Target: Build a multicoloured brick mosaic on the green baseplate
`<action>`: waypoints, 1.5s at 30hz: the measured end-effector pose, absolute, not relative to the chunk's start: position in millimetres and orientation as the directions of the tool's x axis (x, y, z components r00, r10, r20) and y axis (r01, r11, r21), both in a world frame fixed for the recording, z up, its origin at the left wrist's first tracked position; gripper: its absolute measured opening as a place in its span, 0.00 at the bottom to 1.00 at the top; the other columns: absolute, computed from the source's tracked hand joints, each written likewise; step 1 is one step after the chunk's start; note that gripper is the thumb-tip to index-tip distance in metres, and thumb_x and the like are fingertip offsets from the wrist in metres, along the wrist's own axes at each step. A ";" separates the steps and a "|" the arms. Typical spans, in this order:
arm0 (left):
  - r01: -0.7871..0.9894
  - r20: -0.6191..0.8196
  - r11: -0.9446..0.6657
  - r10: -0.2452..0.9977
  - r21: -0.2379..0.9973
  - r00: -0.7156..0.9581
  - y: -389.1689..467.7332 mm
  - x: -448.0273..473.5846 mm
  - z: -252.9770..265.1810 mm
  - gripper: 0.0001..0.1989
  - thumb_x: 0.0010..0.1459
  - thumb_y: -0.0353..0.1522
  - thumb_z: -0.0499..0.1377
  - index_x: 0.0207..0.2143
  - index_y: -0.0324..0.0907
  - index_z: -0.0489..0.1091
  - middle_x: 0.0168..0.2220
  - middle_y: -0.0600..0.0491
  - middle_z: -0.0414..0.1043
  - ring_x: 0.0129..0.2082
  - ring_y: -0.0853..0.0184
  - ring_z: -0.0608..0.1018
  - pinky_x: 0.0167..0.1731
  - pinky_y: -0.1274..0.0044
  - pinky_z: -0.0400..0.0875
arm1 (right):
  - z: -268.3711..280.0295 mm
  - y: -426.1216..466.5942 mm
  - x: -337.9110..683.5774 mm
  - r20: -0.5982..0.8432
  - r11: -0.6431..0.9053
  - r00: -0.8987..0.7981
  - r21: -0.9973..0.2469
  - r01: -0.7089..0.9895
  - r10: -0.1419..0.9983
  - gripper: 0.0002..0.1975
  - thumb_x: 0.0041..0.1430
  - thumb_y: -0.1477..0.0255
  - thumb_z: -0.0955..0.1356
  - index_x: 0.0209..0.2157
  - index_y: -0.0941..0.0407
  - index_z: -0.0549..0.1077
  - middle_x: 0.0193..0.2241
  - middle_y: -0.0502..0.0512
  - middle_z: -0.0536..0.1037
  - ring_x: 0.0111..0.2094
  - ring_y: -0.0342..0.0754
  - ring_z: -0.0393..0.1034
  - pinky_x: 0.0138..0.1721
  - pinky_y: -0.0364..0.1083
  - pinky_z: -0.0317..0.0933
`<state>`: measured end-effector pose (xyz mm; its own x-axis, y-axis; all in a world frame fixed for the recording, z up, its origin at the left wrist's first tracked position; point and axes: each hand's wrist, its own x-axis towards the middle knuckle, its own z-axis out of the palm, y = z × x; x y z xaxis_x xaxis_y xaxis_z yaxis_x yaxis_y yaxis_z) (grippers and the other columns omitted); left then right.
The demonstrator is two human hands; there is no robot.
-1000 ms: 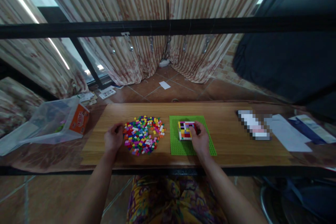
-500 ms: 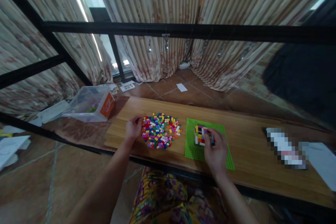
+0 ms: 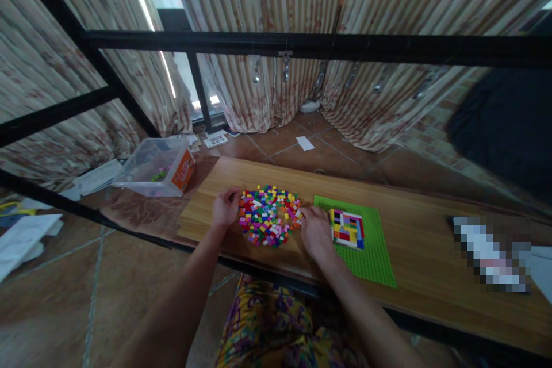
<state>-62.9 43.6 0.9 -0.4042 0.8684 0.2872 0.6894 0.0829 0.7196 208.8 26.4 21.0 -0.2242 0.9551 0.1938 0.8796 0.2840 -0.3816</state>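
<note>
A heap of small multicoloured building bricks (image 3: 268, 217) lies on the wooden table. My left hand (image 3: 225, 208) rests at the heap's left edge, its fingers curled together in a pinch. Whatever may be between those fingertips is too small to make out. At the heap's right edge, my right hand (image 3: 316, 230) reaches its fingers down to the nearest bricks, holding nothing that I can see. Just right of it, a square brick build (image 3: 347, 229) with coloured pieces and a white and red border sits on a green studded baseplate (image 3: 375, 264).
The wooden table (image 3: 414, 241) carries a pixelated object (image 3: 489, 256) and a white sheet (image 3: 537, 270) at right. A clear plastic box (image 3: 149, 169) with an orange label stands beyond the left end. A black metal bar (image 3: 302, 46) crosses before the curtains.
My right hand has left the brick build and moved left to the heap's edge, uncovering the build. My left hand stays beside the heap. The view has shifted slightly.
</note>
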 end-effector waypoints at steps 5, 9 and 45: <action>0.686 0.276 0.090 0.872 0.722 -0.405 44.0 -64.2 -1.1 0.12 0.56 0.32 0.53 0.37 0.42 0.75 0.39 0.50 0.79 0.41 0.63 0.78 0.44 0.74 0.72 | 23.3 40.0 206.5 0.109 0.306 -0.287 -0.433 0.848 0.952 0.17 0.57 0.80 0.61 0.44 0.56 0.75 0.40 0.58 0.74 0.42 0.49 0.67 0.47 0.46 0.59; 0.685 0.263 0.100 0.875 0.722 -0.405 44.2 -64.4 -0.8 0.12 0.56 0.33 0.53 0.37 0.42 0.76 0.39 0.50 0.79 0.42 0.63 0.78 0.45 0.73 0.72 | 23.9 41.8 209.5 0.096 0.344 -0.341 -0.469 0.813 0.935 0.15 0.55 0.79 0.62 0.41 0.55 0.76 0.39 0.58 0.74 0.40 0.49 0.69 0.45 0.47 0.60; 0.729 0.253 0.137 0.881 0.671 -0.399 45.1 -67.1 6.1 0.14 0.55 0.38 0.53 0.38 0.43 0.75 0.38 0.48 0.79 0.39 0.60 0.79 0.41 0.72 0.73 | 37.1 -34.6 313.6 0.207 0.059 0.220 -0.841 0.537 0.953 0.15 0.58 0.61 0.63 0.38 0.55 0.76 0.38 0.59 0.79 0.38 0.52 0.73 0.42 0.51 0.66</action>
